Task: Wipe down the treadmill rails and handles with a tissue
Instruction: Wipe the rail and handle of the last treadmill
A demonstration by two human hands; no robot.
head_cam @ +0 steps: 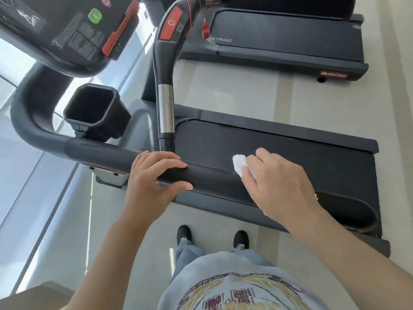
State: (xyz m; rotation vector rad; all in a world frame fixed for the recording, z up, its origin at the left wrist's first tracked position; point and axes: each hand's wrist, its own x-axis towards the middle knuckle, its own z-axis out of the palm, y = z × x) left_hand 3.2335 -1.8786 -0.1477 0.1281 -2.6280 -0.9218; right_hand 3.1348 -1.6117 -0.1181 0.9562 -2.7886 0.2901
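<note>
A black padded side rail (107, 156) of the treadmill runs from left to right across the middle of the view. My left hand (154, 175) grips this rail, fingers over the top and thumb underneath. Further right on the same rail, my right hand (277, 182) presses a folded white tissue (240, 165) against it, fingers curled over the tissue. A second handle (164, 70), black with a silver sensor section and a red button, comes down from the console and ends just above my left hand.
The treadmill belt (290, 157) lies beyond the rail. A black cup holder (93, 110) and the console (67, 30) sit at upper left. Another treadmill (286, 34) stands at the back. I stand on pale floor beside the machine, feet (184, 234) visible below.
</note>
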